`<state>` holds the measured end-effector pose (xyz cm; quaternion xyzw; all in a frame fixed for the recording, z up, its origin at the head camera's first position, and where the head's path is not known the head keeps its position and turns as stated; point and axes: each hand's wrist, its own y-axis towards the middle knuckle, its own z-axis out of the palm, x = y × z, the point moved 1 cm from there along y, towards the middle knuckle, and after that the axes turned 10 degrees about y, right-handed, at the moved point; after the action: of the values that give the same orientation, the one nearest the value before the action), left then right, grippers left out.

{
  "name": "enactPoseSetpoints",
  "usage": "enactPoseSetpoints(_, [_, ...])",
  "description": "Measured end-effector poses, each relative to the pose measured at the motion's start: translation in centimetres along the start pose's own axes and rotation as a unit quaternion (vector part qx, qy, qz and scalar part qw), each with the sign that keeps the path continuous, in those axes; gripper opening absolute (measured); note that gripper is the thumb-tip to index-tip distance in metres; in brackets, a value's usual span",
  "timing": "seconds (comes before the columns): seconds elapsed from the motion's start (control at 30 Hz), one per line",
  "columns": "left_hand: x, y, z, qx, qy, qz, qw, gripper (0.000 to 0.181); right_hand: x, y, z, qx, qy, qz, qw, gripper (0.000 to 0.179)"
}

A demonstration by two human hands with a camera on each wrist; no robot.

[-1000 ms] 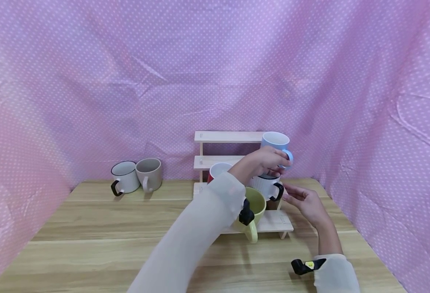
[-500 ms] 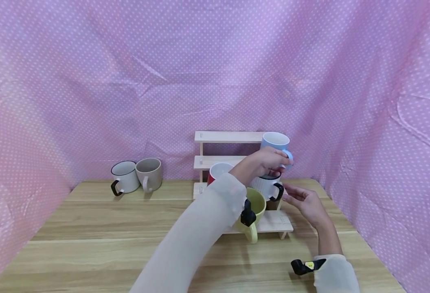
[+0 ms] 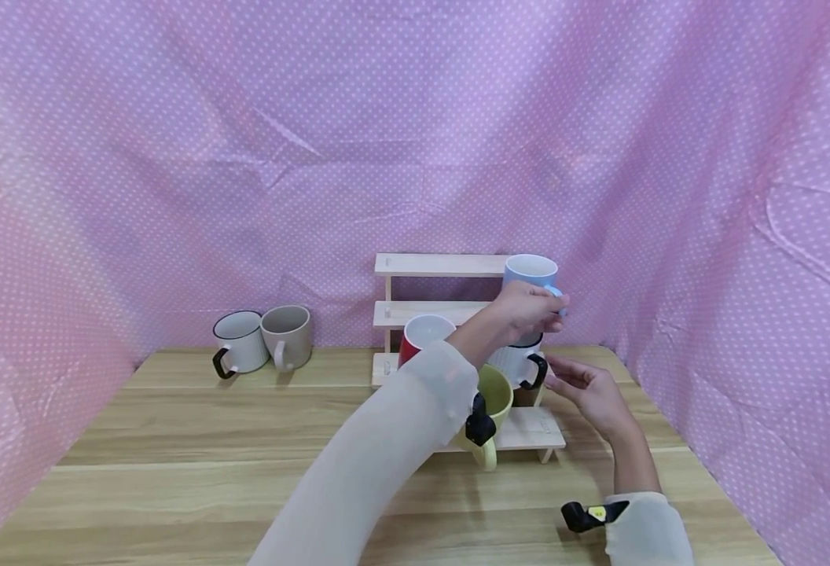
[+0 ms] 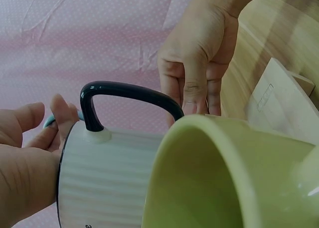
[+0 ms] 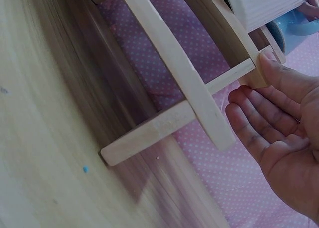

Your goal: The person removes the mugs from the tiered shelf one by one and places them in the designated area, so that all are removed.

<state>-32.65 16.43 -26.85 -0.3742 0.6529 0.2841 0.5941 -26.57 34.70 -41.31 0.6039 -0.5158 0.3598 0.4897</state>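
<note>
A light blue mug point(image 3: 530, 271) stands upright at the right end of the wooden rack point(image 3: 443, 265); its base is hidden behind my left hand point(image 3: 524, 309). The fingers of that hand pinch the mug's handle, a sliver of which shows in the left wrist view. Below it, a white ribbed mug point(image 3: 517, 363) with a black handle sits on a lower tier. My right hand point(image 5: 291, 120) holds the end of one rack board between thumb and fingers. Under my left sleeve, a yellow-green mug point(image 4: 239, 153) occupies the lowest tier, partly covered in the head view.
A red mug point(image 3: 425, 334) with a white inside stands on the rack, left of my left forearm. Farther left on the wooden table point(image 3: 174, 464) are a white mug point(image 3: 245, 346) with black handle and a greige mug point(image 3: 289, 338). Pink dotted cloth point(image 3: 415, 141) hangs behind.
My left fingers have shifted slightly up and right at the blue mug's handle, and the mug has turned or moved a little. My right hand stays in place at the rack.
</note>
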Motion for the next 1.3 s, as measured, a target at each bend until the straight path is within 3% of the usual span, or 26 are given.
enactPoseSetpoints(0.33, [-0.1, -0.2, 0.4, -0.053, 0.067, -0.011, 0.9963, 0.022, -0.2, 0.3, 0.1, 0.006, -0.006, 0.007, 0.9999, 0.051])
enactPoseSetpoints(0.43, [-0.1, -0.1, 0.5, -0.045, 0.048, -0.009, 0.9978, 0.023, -0.1, 0.2, 0.1, 0.008, -0.009, 0.005, 0.9999, 0.052])
enactPoseSetpoints(0.6, [0.0, 0.1, 0.7, -0.02, -0.027, 0.005, 0.9994, 0.023, 0.1, 0.0, 0.2, 0.006, -0.01, -0.005, 0.9999, 0.052])
enactPoseSetpoints(0.8, [0.1, 0.2, 0.9, -0.022, -0.086, 0.024, 0.9958, 0.018, 0.3, -0.2, 0.2, 0.006, -0.005, 0.0, 1.0, 0.052])
enactPoseSetpoints(1.03, [0.1, -0.1, 1.3, -0.055, -0.066, 0.035, 0.9957, 0.018, 0.5, -0.3, 0.2, 0.004, 0.003, 0.004, 1.0, 0.051])
enactPoseSetpoints(1.3, [0.0, -0.7, 0.9, -0.091, -0.059, 0.018, 0.994, 0.017, 0.3, -0.2, 0.1, 0.004, -0.005, 0.005, 1.0, 0.051])
